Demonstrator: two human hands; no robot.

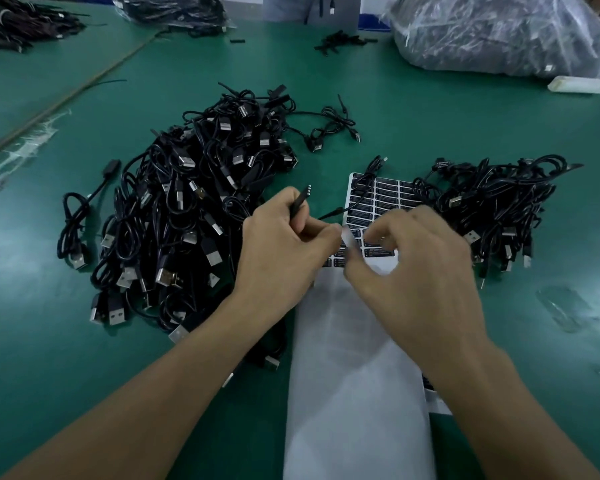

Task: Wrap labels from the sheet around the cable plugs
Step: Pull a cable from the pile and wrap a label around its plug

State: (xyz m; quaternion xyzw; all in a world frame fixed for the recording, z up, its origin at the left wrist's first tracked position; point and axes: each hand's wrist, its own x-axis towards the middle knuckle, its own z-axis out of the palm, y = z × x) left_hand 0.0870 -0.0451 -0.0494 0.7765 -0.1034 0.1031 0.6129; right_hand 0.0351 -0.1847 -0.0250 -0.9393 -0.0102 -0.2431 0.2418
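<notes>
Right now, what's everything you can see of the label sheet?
The white paper label sheet lies flat on the green table, between a large pile of black cables and a smaller cable pile. Its far part carries rows of small black rectangular labels with white print; the near part is bare white backing. A thin black cable crosses its far left corner. The right hand is over its middle, fingers curled, hiding part; contact is blurred.
</notes>
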